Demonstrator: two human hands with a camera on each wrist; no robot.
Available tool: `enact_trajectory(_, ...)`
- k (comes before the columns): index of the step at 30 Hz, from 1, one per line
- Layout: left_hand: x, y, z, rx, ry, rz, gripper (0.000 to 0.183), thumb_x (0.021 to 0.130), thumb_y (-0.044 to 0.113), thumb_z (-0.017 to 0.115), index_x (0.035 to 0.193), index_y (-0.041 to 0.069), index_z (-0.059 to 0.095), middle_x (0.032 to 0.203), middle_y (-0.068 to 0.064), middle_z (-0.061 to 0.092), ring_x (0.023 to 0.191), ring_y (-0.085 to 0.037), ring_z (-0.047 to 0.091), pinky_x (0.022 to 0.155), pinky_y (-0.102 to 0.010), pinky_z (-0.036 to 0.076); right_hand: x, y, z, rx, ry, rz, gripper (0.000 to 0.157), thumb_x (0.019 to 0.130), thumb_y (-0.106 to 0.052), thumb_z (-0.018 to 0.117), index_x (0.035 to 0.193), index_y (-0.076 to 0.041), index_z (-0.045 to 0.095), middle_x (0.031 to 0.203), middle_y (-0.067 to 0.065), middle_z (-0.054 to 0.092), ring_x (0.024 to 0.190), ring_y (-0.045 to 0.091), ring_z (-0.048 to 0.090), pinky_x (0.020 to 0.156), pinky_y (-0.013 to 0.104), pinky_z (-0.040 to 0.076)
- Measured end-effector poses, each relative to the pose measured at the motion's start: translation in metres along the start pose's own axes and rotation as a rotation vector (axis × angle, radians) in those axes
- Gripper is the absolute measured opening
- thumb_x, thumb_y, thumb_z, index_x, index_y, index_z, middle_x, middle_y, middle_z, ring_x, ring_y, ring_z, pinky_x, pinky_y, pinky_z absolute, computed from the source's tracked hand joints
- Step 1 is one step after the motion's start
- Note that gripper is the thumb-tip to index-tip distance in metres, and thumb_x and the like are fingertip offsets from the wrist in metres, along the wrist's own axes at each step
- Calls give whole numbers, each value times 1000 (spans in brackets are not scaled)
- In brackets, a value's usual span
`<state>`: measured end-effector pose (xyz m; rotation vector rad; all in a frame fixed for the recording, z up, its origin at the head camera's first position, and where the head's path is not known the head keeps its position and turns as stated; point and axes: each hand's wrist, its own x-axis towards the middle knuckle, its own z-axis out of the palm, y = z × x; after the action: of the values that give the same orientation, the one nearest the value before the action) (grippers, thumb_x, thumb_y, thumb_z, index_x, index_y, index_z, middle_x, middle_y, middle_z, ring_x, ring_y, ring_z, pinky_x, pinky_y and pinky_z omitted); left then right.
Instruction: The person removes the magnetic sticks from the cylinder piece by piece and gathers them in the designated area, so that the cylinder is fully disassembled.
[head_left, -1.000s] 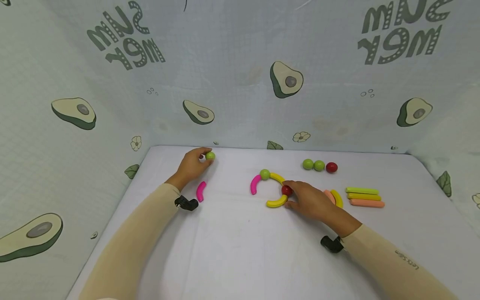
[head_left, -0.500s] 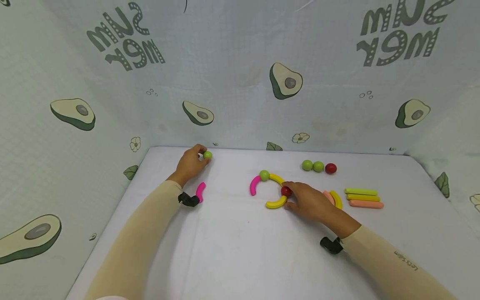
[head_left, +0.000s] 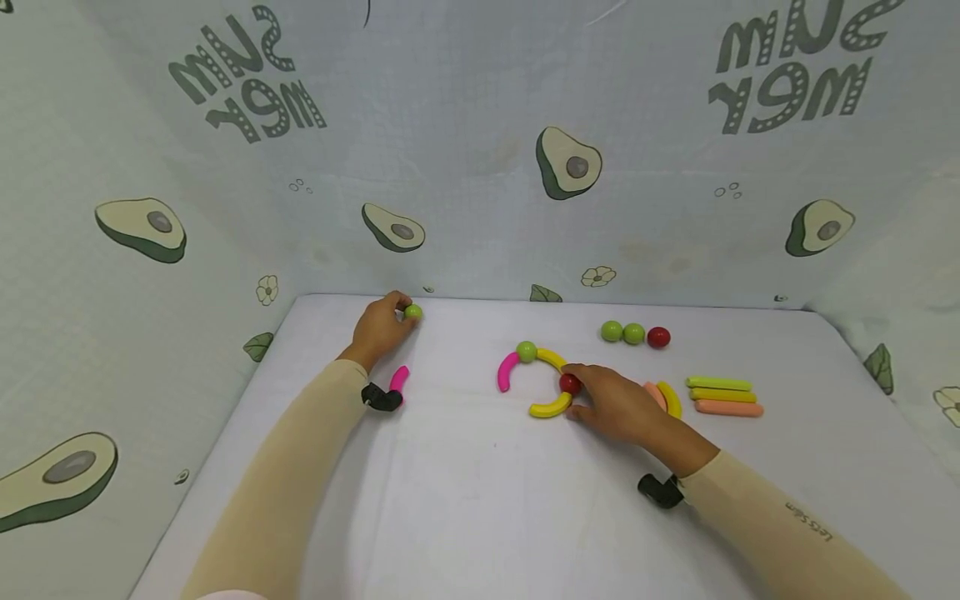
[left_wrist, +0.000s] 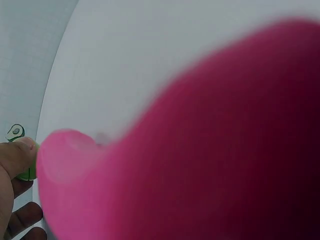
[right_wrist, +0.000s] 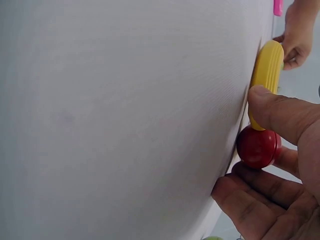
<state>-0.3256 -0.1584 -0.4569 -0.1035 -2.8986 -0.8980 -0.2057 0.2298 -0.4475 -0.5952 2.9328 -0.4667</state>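
At the back left, my left hand (head_left: 381, 327) pinches a green ball (head_left: 413, 312) between thumb and fingers. Under that wrist lies a pink curved piece (head_left: 400, 377), which fills much of the left wrist view, large and blurred. My right hand (head_left: 615, 404) curls round a red ball (head_left: 570, 384). Its thumb rests on a ridged yellow curved piece (right_wrist: 269, 62) that meets this ball in the right wrist view. With a second yellow curved piece (head_left: 550, 358), a green ball (head_left: 527, 352) and another pink curved piece (head_left: 507, 373), they form an arc open at the lower left.
Two green balls (head_left: 622, 332) and a red ball (head_left: 658, 337) stand in a row at the back right. Several straight sticks (head_left: 723, 395) lie right of the right hand. Orange and yellow curved pieces (head_left: 670, 400) sit partly behind that hand. A printed cloth wall (head_left: 480, 167) rises behind the table.
My left hand has shifted slightly left with the green ball, and its wrist now covers part of the pink curved piece. The right hand has stayed at the red ball.
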Motion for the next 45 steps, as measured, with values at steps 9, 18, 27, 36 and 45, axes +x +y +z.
enact_trajectory(9, -3, -1, 0, -20, 7, 1, 39, 98, 21, 71, 132, 5, 59, 134, -14, 63, 116, -30, 59, 102, -45, 46, 0, -1, 1, -11, -1, 7, 68, 86, -23, 85, 145, -6, 54, 138, 19, 60, 129, 39, 55, 103, 55, 47)
enact_trajectory(18, -4, -2, -2, -36, 10, 29, 49, 97, 22, 73, 139, 4, 55, 138, -14, 60, 121, -33, 57, 104, -48, 45, 1, 0, 0, -7, -8, 14, 69, 87, -22, 84, 146, -6, 52, 140, 20, 59, 131, 40, 53, 105, 57, 45)
enact_trajectory(27, -16, 18, -5, -23, 160, 143, 45, 96, 25, 74, 135, 7, 62, 140, -14, 58, 136, -33, 47, 114, -46, 36, 2, -1, -1, 4, -12, 11, 70, 88, -24, 84, 147, -6, 52, 139, 20, 59, 129, 40, 54, 104, 57, 46)
enact_trajectory(36, -41, 53, 15, -56, -71, 292, 43, 98, 30, 73, 136, 12, 65, 139, -5, 62, 135, -26, 51, 113, -43, 39, 12, 0, -14, 91, -34, 22, 66, 96, -31, 74, 149, -4, 47, 133, 22, 61, 116, 37, 61, 99, 57, 50)
enact_trajectory(45, -56, 73, 39, -41, -256, 390, 44, 97, 28, 74, 138, 16, 64, 141, 0, 61, 137, -22, 49, 116, -38, 35, 33, -9, -20, 74, 17, 46, 58, 98, -29, 70, 148, -5, 51, 144, 22, 55, 133, 43, 49, 105, 62, 42)
